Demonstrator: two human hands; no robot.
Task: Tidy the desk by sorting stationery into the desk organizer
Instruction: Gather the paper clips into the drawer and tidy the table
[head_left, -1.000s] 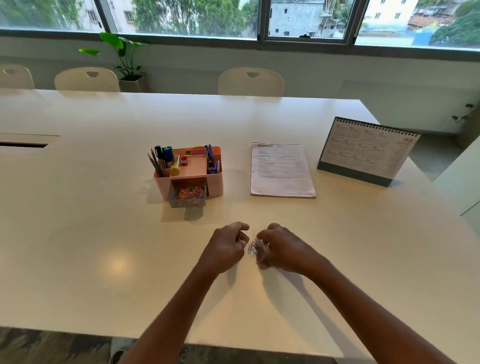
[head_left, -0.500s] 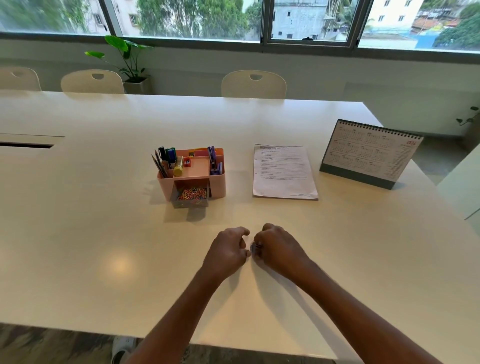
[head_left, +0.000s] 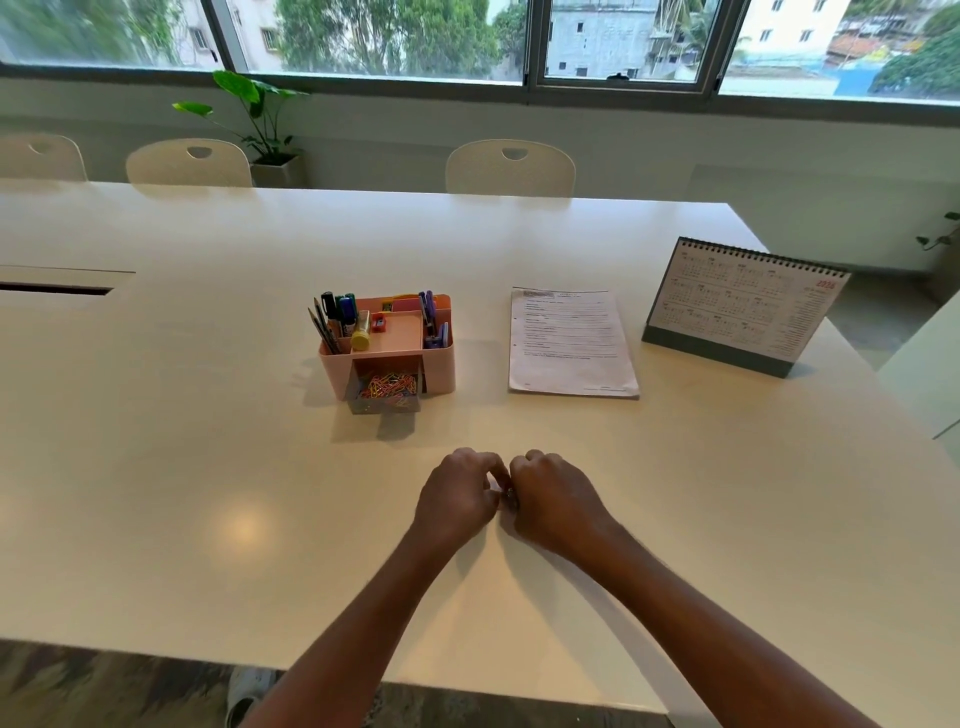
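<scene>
A pink desk organizer (head_left: 441, 371) stands mid-table and holds pens, markers, a yellow glue stick and a red sharpener. Its small front drawer (head_left: 385, 402) is pulled open and is full of coloured paper clips. Nearer to me, my left hand (head_left: 457, 496) and my right hand (head_left: 553, 496) rest on the table with knuckles up and fingertips meeting. A bit of the paper clips (head_left: 508, 492) shows where the fingertips of both hands pinch together; the rest is hidden under the fingers.
A printed sheet (head_left: 571, 343) lies right of the organizer. A desk calendar (head_left: 743, 306) stands further right. Chairs (head_left: 511, 166) and a potted plant (head_left: 260, 124) line the far edge. A cable slot (head_left: 54, 288) is at the left.
My hands closed the gap between them and now touch. The paper clips that lay in plain sight between them are mostly covered by the fingers.
</scene>
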